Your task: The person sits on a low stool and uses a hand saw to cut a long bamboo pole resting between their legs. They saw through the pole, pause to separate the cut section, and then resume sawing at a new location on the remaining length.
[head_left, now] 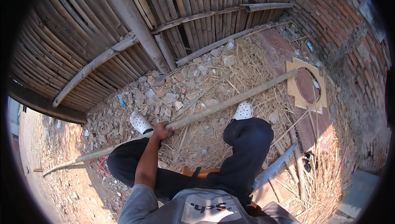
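One pole slants over rubble and straw, its right end by a cardboard frame. The left hand grasps it near mid-length; the right hand's state cannot be told, being out of view.

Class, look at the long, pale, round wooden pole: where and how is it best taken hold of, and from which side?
Probably around the middle of the long, pale, round wooden pole, reaching from the person's side, where the left hand grips it. Its slender, rounded shaft suits a wrapped grip, and it stretches far out both ways, so a near-middle hold should balance best.
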Action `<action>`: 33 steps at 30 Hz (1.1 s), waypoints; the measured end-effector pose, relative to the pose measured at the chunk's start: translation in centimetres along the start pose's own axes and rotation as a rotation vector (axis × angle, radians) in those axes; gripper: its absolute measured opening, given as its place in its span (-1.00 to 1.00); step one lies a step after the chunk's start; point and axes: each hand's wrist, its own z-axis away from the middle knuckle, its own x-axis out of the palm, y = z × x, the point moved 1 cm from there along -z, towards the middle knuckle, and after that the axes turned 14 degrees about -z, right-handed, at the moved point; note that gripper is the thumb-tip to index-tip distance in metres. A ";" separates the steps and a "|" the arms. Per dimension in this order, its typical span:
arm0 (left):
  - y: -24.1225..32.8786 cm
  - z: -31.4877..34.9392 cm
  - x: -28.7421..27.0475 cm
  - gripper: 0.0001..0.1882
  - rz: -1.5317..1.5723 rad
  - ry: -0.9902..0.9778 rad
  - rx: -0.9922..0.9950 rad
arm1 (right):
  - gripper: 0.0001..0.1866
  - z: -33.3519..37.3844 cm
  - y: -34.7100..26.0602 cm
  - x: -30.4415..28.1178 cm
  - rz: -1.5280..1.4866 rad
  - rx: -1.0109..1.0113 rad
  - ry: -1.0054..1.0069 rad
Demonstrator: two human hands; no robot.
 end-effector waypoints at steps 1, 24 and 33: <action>-0.2 -0.1 0.1 -0.29 -0.001 0.000 -0.004 | -0.56 0.2 0.0 0.2 -0.018 -0.007 0.027; 1.8 0.9 -1.0 -0.35 -0.047 0.002 -0.022 | -0.91 18.6 -18.0 -29.4 -1.524 -0.470 0.530; -0.1 -0.3 0.8 -0.32 -0.034 0.021 -0.038 | -0.76 21.3 -30.0 -28.3 -1.464 -1.282 0.260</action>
